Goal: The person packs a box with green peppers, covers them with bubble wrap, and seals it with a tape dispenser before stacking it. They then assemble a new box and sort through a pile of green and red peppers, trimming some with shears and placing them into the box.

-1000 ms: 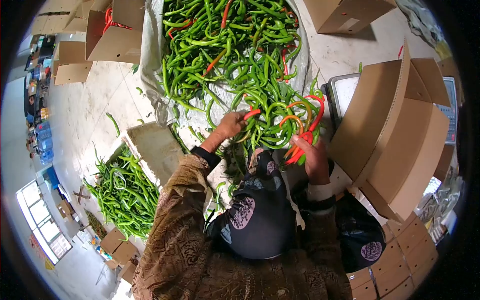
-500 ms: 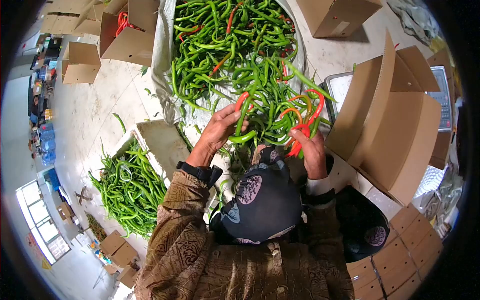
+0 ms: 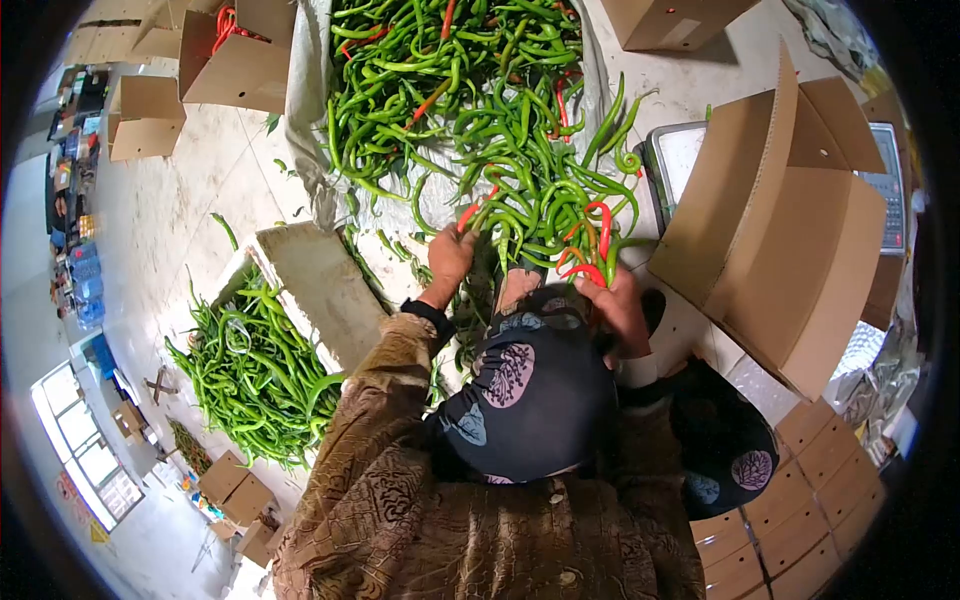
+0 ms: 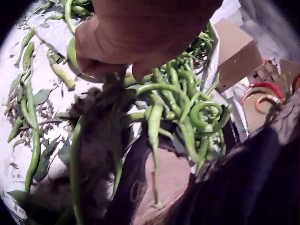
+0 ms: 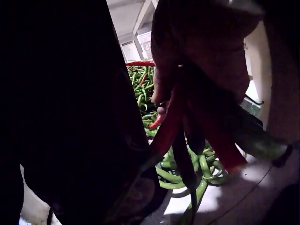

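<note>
Near the front of the chili pile (image 3: 545, 200), my left hand (image 3: 452, 265) pinches a red chili pepper (image 3: 467, 216) at its fingertips. In the left wrist view, the back of that hand (image 4: 145, 37) hides the pepper, and curled green chilies (image 4: 206, 117) lie beyond it. My right hand (image 3: 618, 305) grips a bunch of red chili peppers (image 3: 586, 272) by one end. The right wrist view is dark, but red chilies (image 5: 225, 150) and a green one (image 5: 262, 143) hang from the hand (image 5: 201, 61), fanned out downward.
A white box (image 3: 315, 290) heaped with green chilies (image 3: 255, 375) stands at left. An open cardboard box (image 3: 800, 270) sits on a scale (image 3: 683, 155) at right. The pile spreads over a white sheet (image 3: 308, 120). More cartons (image 3: 235, 60) stand at the upper left.
The green chili held beside the red one has left my left hand. A light green chili appears at the white box's right edge. My right hand still holds its bunch, slightly lower.
</note>
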The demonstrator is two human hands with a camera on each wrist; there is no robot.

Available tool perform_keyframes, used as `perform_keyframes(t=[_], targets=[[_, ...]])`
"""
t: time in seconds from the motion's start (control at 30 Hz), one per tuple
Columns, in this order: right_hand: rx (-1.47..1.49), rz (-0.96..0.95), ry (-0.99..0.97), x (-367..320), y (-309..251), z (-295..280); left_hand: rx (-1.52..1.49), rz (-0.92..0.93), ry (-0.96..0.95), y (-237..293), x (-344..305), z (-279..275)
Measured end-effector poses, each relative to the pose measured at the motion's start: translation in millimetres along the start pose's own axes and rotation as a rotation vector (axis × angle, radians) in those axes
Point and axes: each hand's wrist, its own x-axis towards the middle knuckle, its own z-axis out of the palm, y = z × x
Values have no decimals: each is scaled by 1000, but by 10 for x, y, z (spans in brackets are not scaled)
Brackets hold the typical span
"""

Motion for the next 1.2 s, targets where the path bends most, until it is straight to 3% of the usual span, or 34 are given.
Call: perform_keyframes(t=[0.13, 0.2, 0.23, 0.27, 0.33, 0.37, 0.47, 0.53, 0.67, 0.8, 0.83, 0.93, 1.0, 1.07, 1.13, 1.2], targets=[[64, 25, -31, 74, -30, 23, -52, 14, 118, -134, -25, 170], [57, 238, -92, 96, -322, 0, -143, -62, -47, -238, 48, 146], [57, 233, -89, 106, -370, 13, -522, -224, -181, -284, 86, 142], [70, 159, -70, 106, -404, 43, -521, -222, -182, -170, 17, -34], [90, 82, -57, 117, -469, 97, -1199, -424, -458, 263, -260, -711], [61, 108, -23, 131, -506, 138, -1275, -441, -535, 282, -332, -879], [20, 197, 13, 221, -625, 250, -1486, -327, -510, 460, -508, -1252], [296, 128, 6, 297, -616, 355, -1538, -291, -526, 686, -573, -1451], [390, -91, -100, 379, -957, 422, -1731, -217, -646, 1045, -609, -1634], [187, -125, -20, 297, -1304, 360, -1659, -81, -629, 1086, -612, -1728], [291, -136, -96, 280, -1323, 292, -1594, -17, -623, 1087, -644, -1783], [365, -10, -65, 318, -1311, 334, -1394, 32, -490, 1198, -755, -1844], [368, -29, -42, 302, -1390, 406, -1262, 63, -442, 1250, -786, -1822], [492, 2, -190, 310, -1476, 492, -617, 702, -98, 1362, -854, -1786], [514, -20, -187, 324, -1591, 579, -489, 767, -40, 1466, -969, -1790], [530, -53, -235, 358, -1627, 501, -544, 756, -74, 1464, -996, -1912]])
